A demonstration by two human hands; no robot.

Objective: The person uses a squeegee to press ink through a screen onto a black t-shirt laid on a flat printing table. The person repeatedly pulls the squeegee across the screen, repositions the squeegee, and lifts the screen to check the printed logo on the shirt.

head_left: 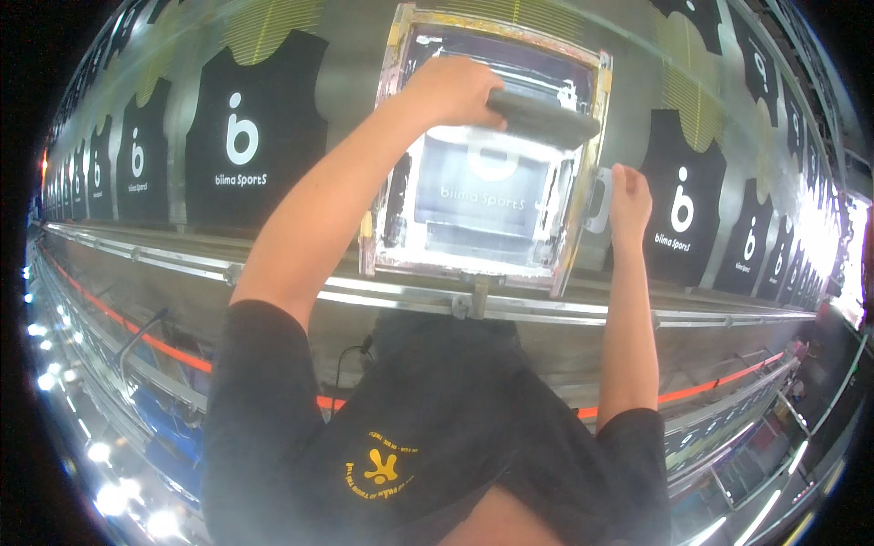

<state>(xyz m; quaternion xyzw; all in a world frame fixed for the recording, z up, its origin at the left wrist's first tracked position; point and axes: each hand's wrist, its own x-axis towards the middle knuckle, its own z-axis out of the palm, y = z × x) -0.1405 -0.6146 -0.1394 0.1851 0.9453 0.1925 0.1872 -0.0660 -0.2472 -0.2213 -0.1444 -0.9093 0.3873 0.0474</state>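
Observation:
A printing screen (391,173) in a worn, paint-stained frame lies in front of me, over a dark panel with a white print that shows through its mesh. My left hand (455,93) reaches across the top of it, fingers wrapped round one end of a dark squeegee (551,120). The squeegee lies across the upper part of the mesh, its far end by the frame's right side. At that side is a pale handle (598,202). My right hand (630,196) is closed at the handle's outer edge; its fingertips are partly hidden.
Black cut garment panels (259,136) with white prints lie along the long table on the left, with more panels (685,191) on the right. A metal rail (382,298) runs along the near edge, with a bracket (477,296) below the screen. An orange strip (173,350) runs lower down.

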